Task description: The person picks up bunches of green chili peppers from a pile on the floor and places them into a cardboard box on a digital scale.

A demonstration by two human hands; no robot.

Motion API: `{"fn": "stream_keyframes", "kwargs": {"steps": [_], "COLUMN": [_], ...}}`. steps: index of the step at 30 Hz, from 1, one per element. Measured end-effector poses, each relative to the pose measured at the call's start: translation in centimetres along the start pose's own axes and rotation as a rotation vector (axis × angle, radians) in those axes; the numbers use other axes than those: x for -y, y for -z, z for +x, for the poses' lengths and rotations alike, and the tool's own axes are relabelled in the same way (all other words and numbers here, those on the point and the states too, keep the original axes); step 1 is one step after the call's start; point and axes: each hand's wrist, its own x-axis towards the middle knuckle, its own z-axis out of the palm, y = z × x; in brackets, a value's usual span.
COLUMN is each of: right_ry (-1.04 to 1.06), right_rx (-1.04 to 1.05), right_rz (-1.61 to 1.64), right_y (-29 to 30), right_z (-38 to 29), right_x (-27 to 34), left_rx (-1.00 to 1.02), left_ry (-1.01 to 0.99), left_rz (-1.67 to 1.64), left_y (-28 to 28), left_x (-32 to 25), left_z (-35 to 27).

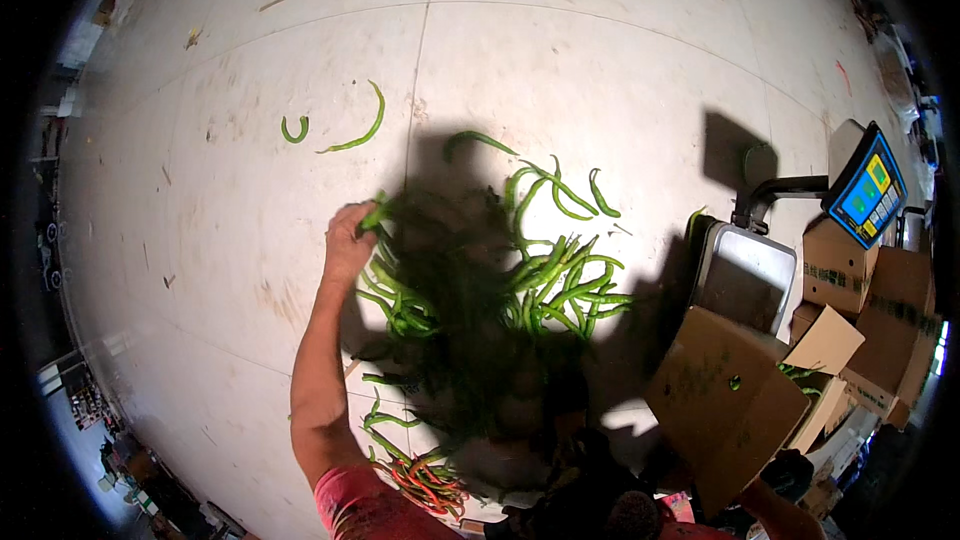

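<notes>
My left hand (350,236) is at the left edge of the pile of long green chili peppers (559,285), its fingers closed around a green pepper (373,217). Much of that pile lies in a dark shadow, so its middle is hard to make out. Nearer my body is a small heap of red and green chili peppers (431,487). My right forearm (784,510) shows at the lower right, and the hand is mostly hidden behind a cardboard flap (724,397). Whether that hand grips the cardboard cannot be seen.
A scale with a metal platform (750,262) and a blue display (870,187) stands at the right. Cardboard boxes (892,315) are stacked beside it, and green peppers (799,371) show inside an open one. A curved pepper (367,127) and a few others lie loose on the pale floor (225,240).
</notes>
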Motion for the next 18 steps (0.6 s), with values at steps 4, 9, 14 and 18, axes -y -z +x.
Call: {"fn": "stream_keyframes", "kwargs": {"steps": [4, 9, 14, 18], "right_ry": [0.008, 0.009, -0.009, -0.007], "right_rx": [0.015, 0.032, 0.053, 0.074], "right_rz": [0.011, 0.020, 0.025, 0.030], "right_y": [0.3, 0.8, 1.5, 1.9], "right_z": [1.0, 2.0, 2.3, 2.4], "right_x": [-0.4, -0.8, -0.8, -0.6], "left_rx": [-0.259, -0.406, -0.321, -0.242], "left_ry": [0.218, 0.357, 0.470, 0.570], "left_rz": [-0.244, -0.294, -0.129, 0.330], "left_y": [2.9, 4.9, 3.6, 2.7], "left_x": [0.4, 7.2, 8.8, 10.4], "left_z": [4.5, 11.3, 15.4, 17.5]}}
